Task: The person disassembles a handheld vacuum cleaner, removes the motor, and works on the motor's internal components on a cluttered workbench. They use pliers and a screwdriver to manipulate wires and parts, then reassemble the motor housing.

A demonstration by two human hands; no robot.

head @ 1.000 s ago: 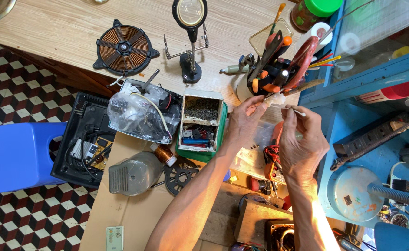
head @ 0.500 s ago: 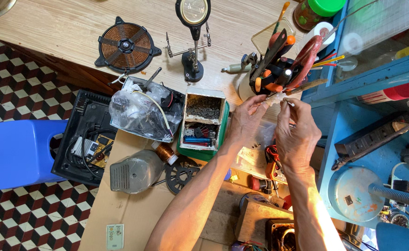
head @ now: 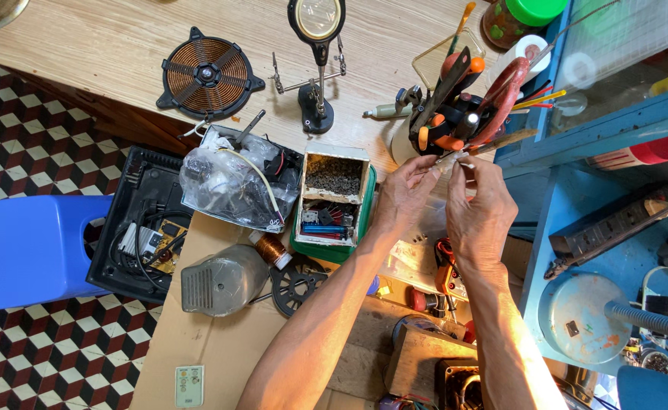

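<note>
My left hand point(head: 406, 190) and my right hand point(head: 480, 209) are raised together over the workbench, fingertips pinching a small thin pale part point(head: 455, 158) between them. The part is too small to identify. Just beyond the fingers stands a tool holder point(head: 463, 114) crammed with pliers, cutters and brushes with orange and red handles. To the left of my left hand is a green box point(head: 334, 199) with compartments of small dark parts and components.
A copper induction coil point(head: 208, 74) and a magnifier stand with clips point(head: 317, 61) lie on the wooden bench. A plastic bag of wires point(head: 228, 182), an open black appliance base point(head: 140, 228), a grey casing point(head: 224, 279), a blue stool point(head: 23, 250) and a blue shelf unit point(head: 615, 220) surround me.
Both hands have risen toward the tool holder and closed in on each other, keeping hold of the small part.
</note>
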